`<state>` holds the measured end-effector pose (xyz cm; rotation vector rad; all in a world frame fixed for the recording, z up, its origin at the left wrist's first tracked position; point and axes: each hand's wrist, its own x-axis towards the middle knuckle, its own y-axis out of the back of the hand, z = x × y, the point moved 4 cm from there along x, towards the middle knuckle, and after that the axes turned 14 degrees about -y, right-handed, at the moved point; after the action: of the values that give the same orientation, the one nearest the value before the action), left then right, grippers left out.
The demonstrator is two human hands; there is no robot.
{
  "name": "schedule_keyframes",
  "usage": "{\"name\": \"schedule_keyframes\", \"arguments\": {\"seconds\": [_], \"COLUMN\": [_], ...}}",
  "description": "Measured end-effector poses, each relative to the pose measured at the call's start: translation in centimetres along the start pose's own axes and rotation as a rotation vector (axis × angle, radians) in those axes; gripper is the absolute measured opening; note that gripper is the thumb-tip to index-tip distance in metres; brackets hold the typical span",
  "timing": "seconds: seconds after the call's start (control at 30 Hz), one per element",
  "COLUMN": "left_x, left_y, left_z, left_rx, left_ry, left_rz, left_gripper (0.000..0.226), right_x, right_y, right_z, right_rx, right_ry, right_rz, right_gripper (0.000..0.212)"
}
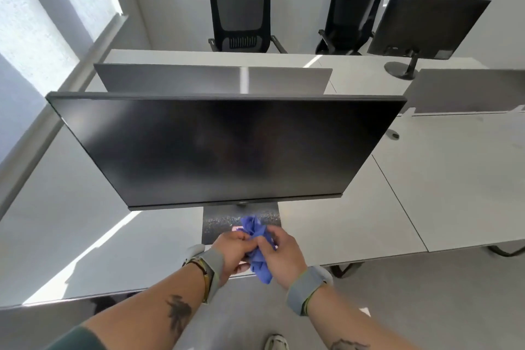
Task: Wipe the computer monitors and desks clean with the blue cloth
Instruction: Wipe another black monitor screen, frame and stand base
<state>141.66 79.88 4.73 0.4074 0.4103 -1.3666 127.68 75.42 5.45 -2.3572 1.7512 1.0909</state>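
A crumpled blue cloth (257, 247) is bunched between both hands just above the desk's front edge. My left hand (231, 254) grips its left side with curled fingers. My right hand (281, 254) pinches its right side, and a tail of cloth hangs below. Right behind the hands stands a large dark monitor (224, 150), switched off, on a flat dark base (227, 224). It sits on a white desk (85, 236). A second monitor (426, 25) stands at the far right, its back toward me.
A grey divider panel (199, 78) runs behind the near monitor. Two black mesh chairs (240, 13) (352, 17) stand at the far wall. Another white desk (454, 179) adjoins on the right. A window (34, 23) is at the left. My shoe (275, 342) shows on the grey floor.
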Motion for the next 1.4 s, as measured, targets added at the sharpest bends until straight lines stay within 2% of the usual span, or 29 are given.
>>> {"name": "schedule_keyframes", "arguments": {"seconds": [0.07,0.17,0.23,0.33,0.4,0.5,0.57,0.63,0.67,0.7,0.77,0.83,0.87,0.93,1.03,1.07,1.1,1.2,1.27,1.33,1.4], "left_x": [0.6,1.1,1.0,1.3,1.1,1.9,2.2,2.6,2.6,3.0,3.8,4.4,4.9,5.8,6.5,6.7,6.9,7.6,8.4,8.7,8.7], "left_y": [-1.3,-1.1,-0.7,-0.3,-0.1,-0.2,-0.4,-1.1,-1.6,-2.2,-2.8,-3.3,-3.7,-4.6,-5.8,-6.4,-6.9,-7.8,-8.2,-8.3,-8.3], "left_z": [-0.8,-1.4,-2.0,-3.5,-4.1,-5.7,-5.8,-5.6,-5.4,-5.2,-5.1,-4.9,-5.0,-5.0,-5.0,-4.9,-4.8,-4.3,-3.7,-3.3,-3.1], "left_rx": [0.174,0.430,0.575,0.720,0.749,0.780,0.797,0.833,0.862,0.897,0.975,1.022,1.037,1.062,1.117,1.121,1.125,1.148,1.163,1.184,1.184], "left_ry": [-0.035,-0.088,-0.106,-0.134,-0.178,-0.261,-0.293,-0.343,-0.380,-0.430,-0.501,-0.535,-0.544,-0.561,-0.588,-0.599,-0.616,-0.640,-0.653,-0.669,-0.672], "left_rz": [0.050,0.128,0.125,0.186,0.235,0.257,0.257,0.207,0.172,0.139,0.101,0.092,0.093,0.090,0.051,0.041,0.037,0.038,0.065,0.097,0.113], "left_gripper": [0.024,0.012,0.009,0.024,0.029,0.036,0.038,0.039,0.039,0.040,0.042,0.045,0.046,0.046,0.045,0.043,0.041,0.038,0.039,0.039,0.040], "right_x": [1.6,4.3,6.4,11.3,14.0,14.9,11.5,9.3,9.8,11.4,15.4,18.9,19.9,20.4,14.8,12.9,12.4,17.5,21.4,22.7,24.9], "right_y": [2.3,7.0,10.3,13.9,14.2,10.4,7.3,7.2,8.3,10.2,14.0,16.7,17.0,15.4,10.5,11.0,12.2,16.2,17.2,16.5,15.8], "right_z": [2.0,4.5,5.5,6.5,7.1,9.7,11.8,13.5,13.9,13.9,13.1,11.4,10.5,9.4,11.4,12.6,13.6,13.1,10.3,6.8,5.6], "right_rx": [-0.104,-0.226,-0.361,-0.595,-0.763,-0.918,-0.960,-1.003,-0.994,-0.982,-0.867,-0.692,-0.656,-0.762,-1.000,-1.022,-1.026,-0.999,-0.912,-0.843,-0.712], "right_ry": [-0.030,-0.109,-0.045,0.044,0.054,0.224,0.386,0.493,0.459,0.374,0.118,-0.083,-0.117,0.052,0.485,0.525,0.540,0.224,0.087,0.090,0.033], "right_rz": [0.056,0.186,0.293,0.383,0.351,0.283,0.110,-0.030,-0.014,0.073,0.246,0.333,0.352,0.329,-0.047,-0.127,-0.116,0.133,0.278,0.252,0.164], "right_gripper": [0.011,0.018,0.032,0.044,0.046,0.056,0.056,0.052,0.052,0.053,0.057,0.059,0.061,0.062,0.065,0.065,0.067,0.079,0.076,0.076,0.090]}}
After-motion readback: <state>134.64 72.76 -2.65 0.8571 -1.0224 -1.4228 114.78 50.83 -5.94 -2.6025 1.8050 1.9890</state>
